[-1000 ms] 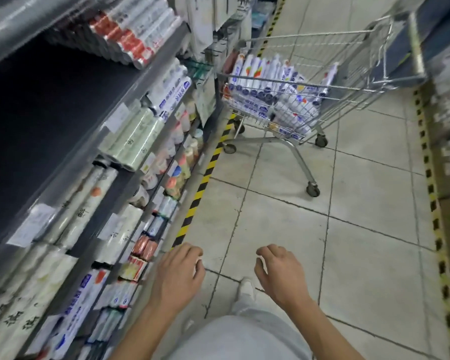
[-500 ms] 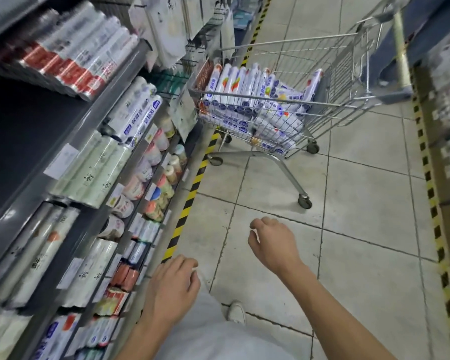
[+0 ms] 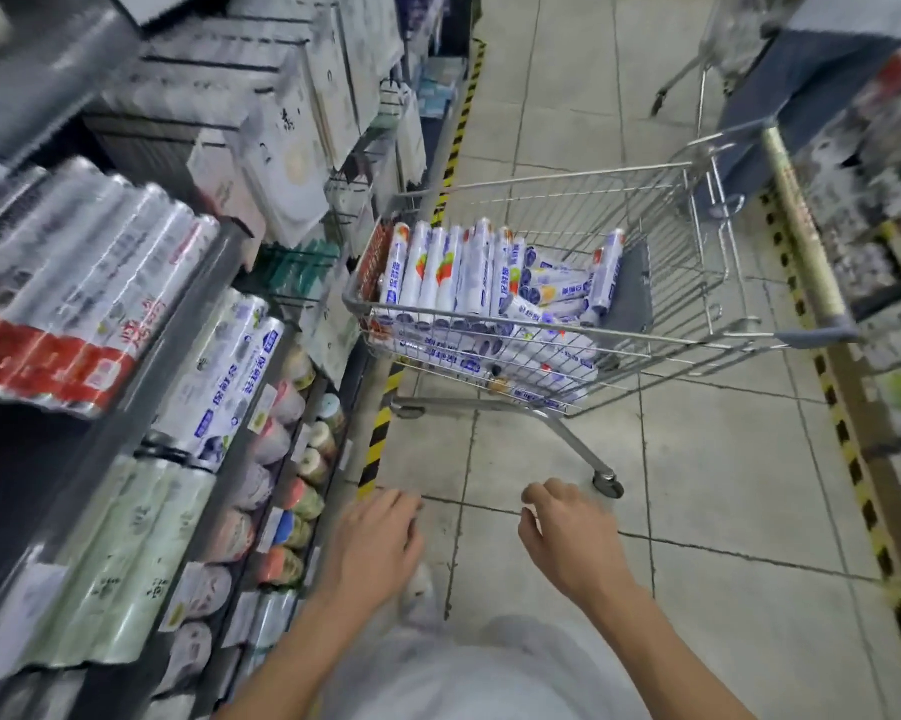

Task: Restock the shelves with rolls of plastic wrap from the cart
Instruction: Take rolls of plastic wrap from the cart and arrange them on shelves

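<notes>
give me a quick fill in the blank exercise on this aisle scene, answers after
1. The left hand and the right hand each hold ____.
2. The shelves stand on the person's ____ side, with the cart of rolls of plastic wrap ahead.
3. The striped tape on the floor by the shelves is yellow and ____.

Missing words: nothing; left; black
</notes>
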`<action>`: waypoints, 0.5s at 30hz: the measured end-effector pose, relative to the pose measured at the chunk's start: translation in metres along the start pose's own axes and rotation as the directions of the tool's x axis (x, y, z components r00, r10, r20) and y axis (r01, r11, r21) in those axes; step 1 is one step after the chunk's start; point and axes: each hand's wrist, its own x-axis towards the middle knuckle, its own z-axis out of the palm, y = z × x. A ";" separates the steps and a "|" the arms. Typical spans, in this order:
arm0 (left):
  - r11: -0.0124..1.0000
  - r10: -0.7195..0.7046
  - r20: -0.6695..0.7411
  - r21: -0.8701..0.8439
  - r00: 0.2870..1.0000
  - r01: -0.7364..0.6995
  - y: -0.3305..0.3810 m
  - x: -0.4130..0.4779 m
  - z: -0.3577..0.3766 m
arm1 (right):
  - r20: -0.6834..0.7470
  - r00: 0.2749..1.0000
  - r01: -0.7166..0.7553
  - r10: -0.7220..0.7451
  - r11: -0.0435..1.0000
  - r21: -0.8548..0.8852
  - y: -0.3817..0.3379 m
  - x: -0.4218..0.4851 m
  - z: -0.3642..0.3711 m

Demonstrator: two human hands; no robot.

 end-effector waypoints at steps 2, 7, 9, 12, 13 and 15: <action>0.998 0.044 0.018 0.033 0.999 -0.045 -0.002 0.053 -0.010 | -0.034 0.999 -0.025 0.026 0.999 0.029 0.002 0.013 -0.002; 0.989 0.128 0.056 0.063 0.990 -0.132 -0.007 0.173 -0.014 | -0.056 0.994 -0.086 0.090 0.994 0.059 0.011 0.049 -0.005; 0.985 0.148 0.075 0.077 0.986 -0.154 -0.005 0.215 -0.011 | -0.083 0.991 -0.101 0.106 0.993 0.064 0.019 0.068 -0.007; 0.984 0.166 0.051 0.057 0.985 -0.169 0.003 0.272 -0.005 | -0.088 0.990 -0.106 0.113 0.991 0.076 0.037 0.104 -0.005; 0.985 0.164 0.051 0.049 0.985 -0.166 0.005 0.290 -0.004 | -0.088 0.989 -0.114 0.122 0.990 0.084 0.045 0.118 -0.003; 0.987 0.150 0.076 0.037 0.986 -0.154 0.010 0.324 -0.001 | -0.074 0.988 -0.130 0.138 0.985 0.113 0.063 0.148 -0.003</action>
